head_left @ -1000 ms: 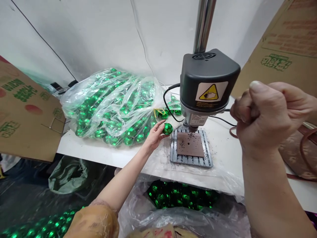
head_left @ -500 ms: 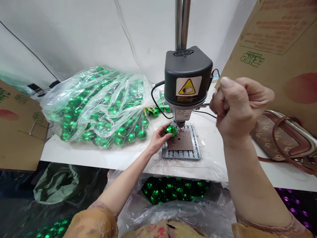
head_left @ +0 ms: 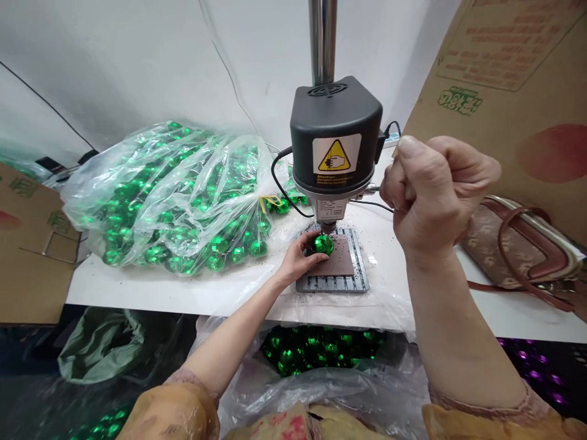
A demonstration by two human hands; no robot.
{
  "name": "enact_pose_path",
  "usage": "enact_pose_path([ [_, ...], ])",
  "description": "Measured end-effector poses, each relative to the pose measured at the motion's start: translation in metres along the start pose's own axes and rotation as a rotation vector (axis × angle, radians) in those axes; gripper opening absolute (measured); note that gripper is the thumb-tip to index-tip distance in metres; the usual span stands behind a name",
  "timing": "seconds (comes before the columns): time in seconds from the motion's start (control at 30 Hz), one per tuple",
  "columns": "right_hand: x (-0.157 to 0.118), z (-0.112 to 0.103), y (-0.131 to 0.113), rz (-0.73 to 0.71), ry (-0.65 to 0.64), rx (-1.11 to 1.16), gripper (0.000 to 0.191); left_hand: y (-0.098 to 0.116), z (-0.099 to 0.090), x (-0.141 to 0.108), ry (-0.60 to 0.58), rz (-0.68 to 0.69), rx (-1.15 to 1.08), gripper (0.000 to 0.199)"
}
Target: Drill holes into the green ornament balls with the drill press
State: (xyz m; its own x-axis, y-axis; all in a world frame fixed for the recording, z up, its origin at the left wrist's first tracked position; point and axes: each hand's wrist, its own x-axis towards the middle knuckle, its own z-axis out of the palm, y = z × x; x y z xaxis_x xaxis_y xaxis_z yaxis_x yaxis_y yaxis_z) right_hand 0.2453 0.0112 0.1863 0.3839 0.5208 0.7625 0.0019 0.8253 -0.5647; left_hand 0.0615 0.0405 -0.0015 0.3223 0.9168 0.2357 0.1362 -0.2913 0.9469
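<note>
My left hand (head_left: pixel 297 261) holds a shiny green faceted ball (head_left: pixel 323 244) on the brown pad of the grey base plate (head_left: pixel 334 283), directly under the spindle of a small bench drill (head_left: pixel 336 146). My right hand (head_left: pixel 431 192) is closed in a fist around the drill's thin metal lever (head_left: pixel 372 189) at the right side of the dark motor housing. The drill bit is hidden behind the ball and housing.
A clear plastic bag of green balls (head_left: pixel 174 195) lies left on the white table (head_left: pixel 147 284). Another open bag of green balls (head_left: pixel 321 351) sits below the table's front edge. Cardboard boxes (head_left: pixel 513 91) stand right and left; a brown handbag (head_left: pixel 518 244) lies at the right.
My left hand carried the green ball rightward from beside the plate to under the drill spindle. The right fist stayed on the lever. The camera view shifted right.
</note>
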Motion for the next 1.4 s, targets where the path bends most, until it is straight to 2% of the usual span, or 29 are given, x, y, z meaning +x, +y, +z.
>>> enact_pose_path([
  [0.17,0.000,-0.001,0.001,-0.004,-0.003,0.012,0.048,0.007,0.011,-0.006,0.003,0.014,0.132,0.061],
  [0.33,0.001,-0.002,0.002,0.004,-0.003,-0.007,0.048,0.008,0.021,-0.011,0.004,0.011,0.072,0.058],
  [0.57,-0.005,-0.002,-0.002,-0.003,-0.010,-0.008,0.048,0.006,0.022,-0.012,0.011,0.005,0.035,0.059],
  [0.8,-0.026,-0.003,0.002,-0.098,0.016,-0.012,0.052,0.004,0.023,-0.012,0.012,-0.011,0.042,0.060],
  [1.13,-0.035,-0.009,0.011,-0.157,0.025,-0.035,0.051,0.006,0.023,-0.012,0.023,0.004,0.032,0.058],
  [1.23,-0.039,-0.010,0.016,-0.222,0.051,-0.041,0.051,0.007,0.023,-0.012,0.026,0.008,0.019,0.056],
  [1.4,-0.045,-0.014,0.025,-0.313,0.013,-0.043,0.048,0.008,0.024,-0.013,0.030,-0.008,0.014,0.056],
])
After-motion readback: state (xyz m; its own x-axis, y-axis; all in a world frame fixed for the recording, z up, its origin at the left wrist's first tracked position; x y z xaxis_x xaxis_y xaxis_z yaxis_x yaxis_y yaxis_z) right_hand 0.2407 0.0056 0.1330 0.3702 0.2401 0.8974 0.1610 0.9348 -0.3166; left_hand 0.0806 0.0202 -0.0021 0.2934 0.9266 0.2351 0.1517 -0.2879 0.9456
